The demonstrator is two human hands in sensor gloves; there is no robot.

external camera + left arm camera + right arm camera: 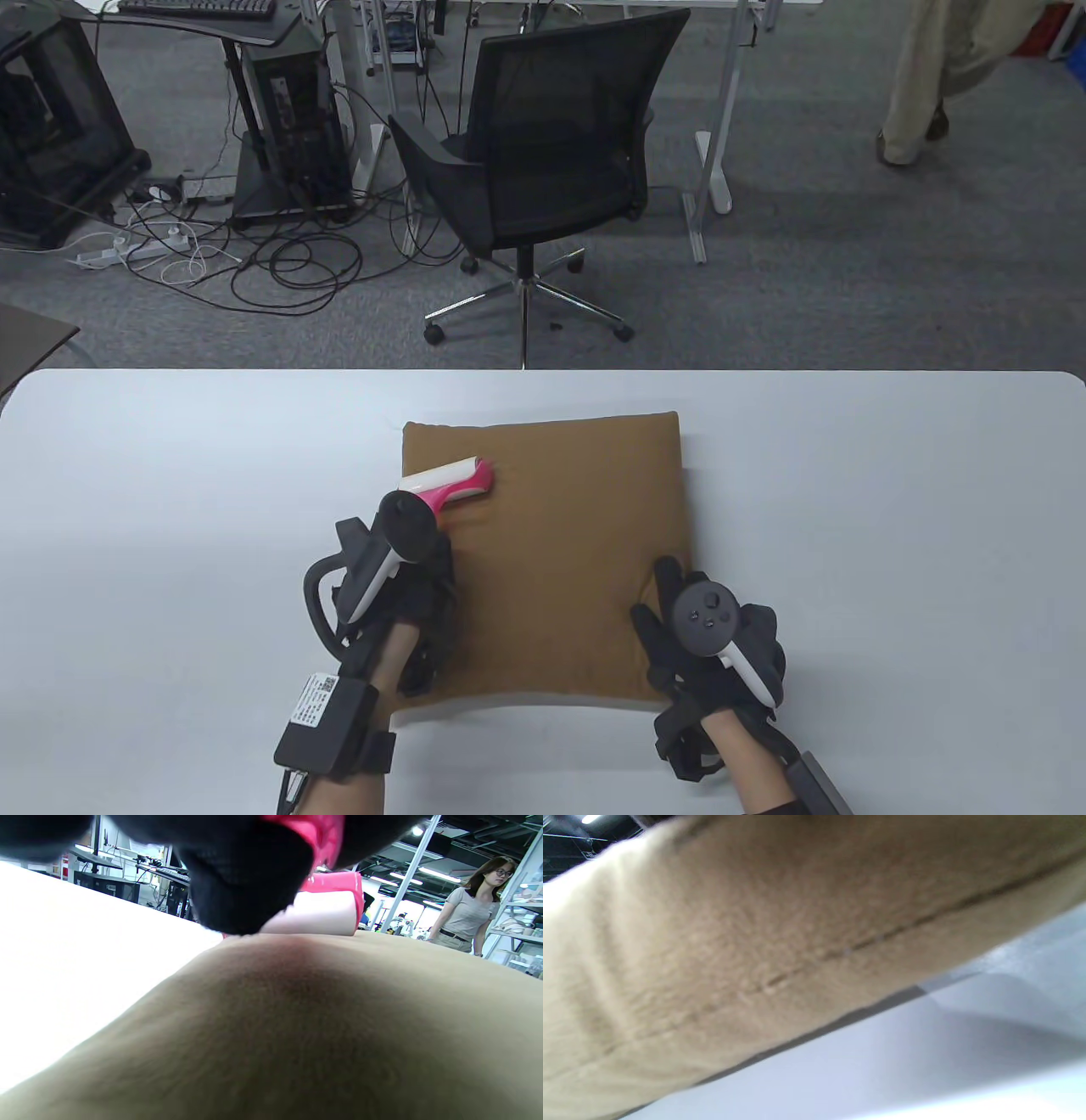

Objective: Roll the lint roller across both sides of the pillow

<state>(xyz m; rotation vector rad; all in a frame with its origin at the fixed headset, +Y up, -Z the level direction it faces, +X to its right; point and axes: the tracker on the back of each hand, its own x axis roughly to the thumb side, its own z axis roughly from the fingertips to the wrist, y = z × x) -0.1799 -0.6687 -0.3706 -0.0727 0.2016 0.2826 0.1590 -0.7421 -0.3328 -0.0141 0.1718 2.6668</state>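
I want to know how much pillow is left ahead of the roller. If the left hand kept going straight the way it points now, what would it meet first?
Only more pillow. The left hand holds the lint roller near the far left corner, then bare table beyond.

We see a pillow (551,543) of matt, slightly fuzzy tan cloth with a stitched seam, a lint roller (450,486) of glossy pink plastic with a pale paper roll, and a smooth white worktop (891,526).
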